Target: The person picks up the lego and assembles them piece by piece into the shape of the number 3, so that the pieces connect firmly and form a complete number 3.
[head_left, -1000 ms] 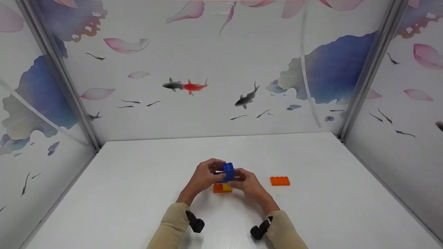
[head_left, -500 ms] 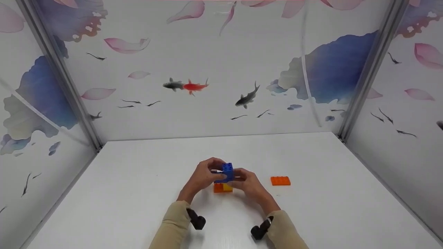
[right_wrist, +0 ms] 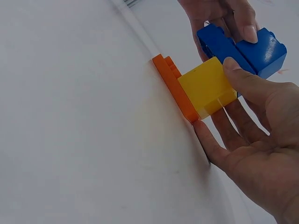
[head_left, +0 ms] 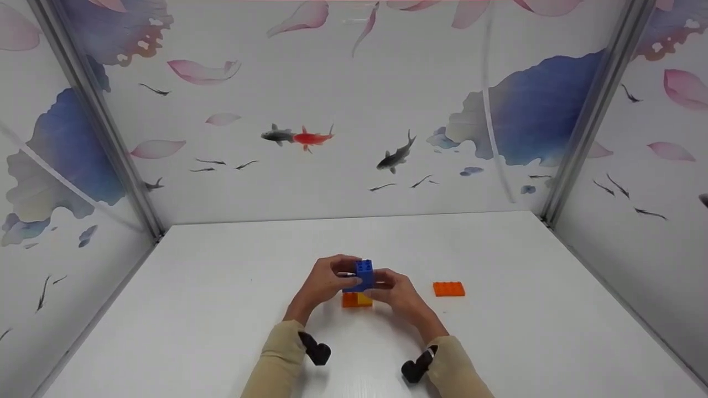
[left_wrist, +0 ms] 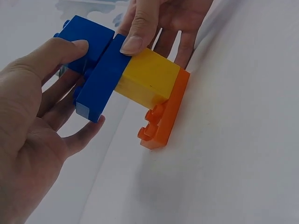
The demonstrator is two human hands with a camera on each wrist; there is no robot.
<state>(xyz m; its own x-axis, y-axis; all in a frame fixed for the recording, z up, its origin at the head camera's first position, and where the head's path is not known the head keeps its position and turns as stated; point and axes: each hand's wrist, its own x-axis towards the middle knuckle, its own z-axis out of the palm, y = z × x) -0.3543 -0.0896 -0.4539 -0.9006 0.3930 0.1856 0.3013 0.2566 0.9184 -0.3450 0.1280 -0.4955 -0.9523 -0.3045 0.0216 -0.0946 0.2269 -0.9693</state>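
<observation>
A stack of toy building bricks stands at the middle of the table. At its base lies a flat orange brick (left_wrist: 170, 112), studs showing at one end. On it sits a yellow block (left_wrist: 149, 77), topped by a long blue brick (left_wrist: 103, 81) that overhangs to the left. A blue block (head_left: 364, 272) crowns the stack. My left hand (head_left: 326, 281) pinches the blue bricks, thumb on the top block, fingers under the overhang. My right hand (head_left: 395, 290) grips from the right, thumb across the seam of yellow and long blue, little finger low by the orange brick's end.
A separate flat orange brick (head_left: 448, 289) lies on the white table (head_left: 193, 309) to the right of the hands. Printed panels (head_left: 343, 182) enclose the table at the back and both sides, with metal posts (head_left: 575, 127) in the corners.
The blue bricks have shifted slightly left and the top block now stands straighter over the stack. Both hands keep their hold with barely any movement.
</observation>
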